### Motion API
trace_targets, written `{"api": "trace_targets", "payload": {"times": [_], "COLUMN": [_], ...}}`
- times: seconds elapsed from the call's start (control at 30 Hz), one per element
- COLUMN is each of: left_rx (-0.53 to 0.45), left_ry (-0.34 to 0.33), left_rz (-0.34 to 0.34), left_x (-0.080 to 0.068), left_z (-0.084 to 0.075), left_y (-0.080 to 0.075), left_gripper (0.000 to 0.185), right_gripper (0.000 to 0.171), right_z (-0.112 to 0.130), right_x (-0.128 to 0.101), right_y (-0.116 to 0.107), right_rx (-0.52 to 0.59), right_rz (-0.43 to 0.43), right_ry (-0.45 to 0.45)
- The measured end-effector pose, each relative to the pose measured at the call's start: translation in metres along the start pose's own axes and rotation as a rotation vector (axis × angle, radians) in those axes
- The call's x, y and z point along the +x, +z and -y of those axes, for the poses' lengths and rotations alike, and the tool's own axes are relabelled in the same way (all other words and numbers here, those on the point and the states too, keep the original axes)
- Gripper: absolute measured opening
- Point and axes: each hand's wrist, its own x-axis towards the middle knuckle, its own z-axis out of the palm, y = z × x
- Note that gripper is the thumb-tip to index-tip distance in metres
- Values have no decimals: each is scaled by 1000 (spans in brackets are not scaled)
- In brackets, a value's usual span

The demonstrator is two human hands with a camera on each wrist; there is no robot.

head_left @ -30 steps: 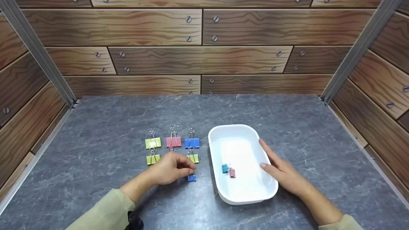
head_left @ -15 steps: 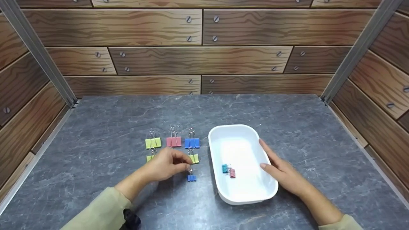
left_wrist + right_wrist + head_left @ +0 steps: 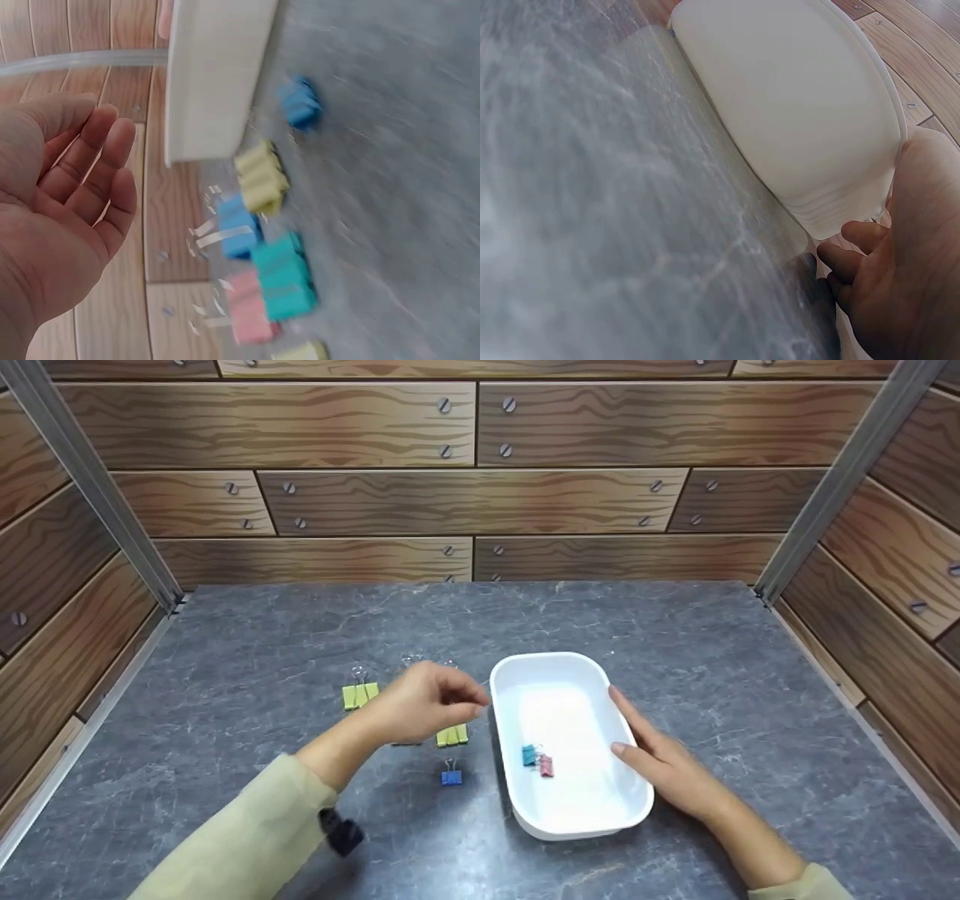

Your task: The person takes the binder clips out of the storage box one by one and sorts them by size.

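My left hand (image 3: 420, 701) hovers over the binder clips beside the tray, fingers loosely curled. In the left wrist view no object shows in that hand (image 3: 67, 202). A small blue binder clip (image 3: 451, 778) lies nearest me, below a yellow one (image 3: 451, 736). Partly covered in the head view, a larger blue clip (image 3: 238, 231), a teal clip (image 3: 285, 277) and a pink clip (image 3: 249, 311) show in the left wrist view. My right hand (image 3: 671, 772) holds the white tray (image 3: 577, 705) by its right side, thumb at the rim.
Inside the tray lie a small teal clip (image 3: 529, 755) and a small pink clip (image 3: 547, 766). A larger yellow clip (image 3: 360, 696) lies left of my left hand. Wood-patterned panels (image 3: 472, 502) border the grey marbled table (image 3: 262, 645).
My left hand has let go of the small blue clip, which stays on the table. It has then moved away from me and right, toward the tray. My right hand stays put.
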Motion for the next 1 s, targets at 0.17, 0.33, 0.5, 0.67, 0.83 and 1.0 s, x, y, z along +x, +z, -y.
{"api": "trace_targets", "payload": {"times": [0.17,0.33,0.5,0.67,0.83,1.0], "left_rx": [-8,-41,-44,-9,92,196], "left_ry": [10,58,59,56,86,96], "left_rz": [67,182,271,325,366,390], "left_x": [27,51,66,74,78,78], "left_z": [-9,-9,-4,3,6,5], "left_y": [16,33,44,52,57,59], "left_gripper": [16,14,15,18,18,17], "right_gripper": [71,71,71,71,72,71], "right_z": [-1,-2,-3,-2,-1,0], "right_x": [0,1,1,0,-1,-1], "right_y": [2,3,3,3,1,0], "right_rx": [-6,12,29,25,9,7], "right_rz": [1,6,15,13,5,5], "right_ry": [0,-2,12,20,23,8]}}
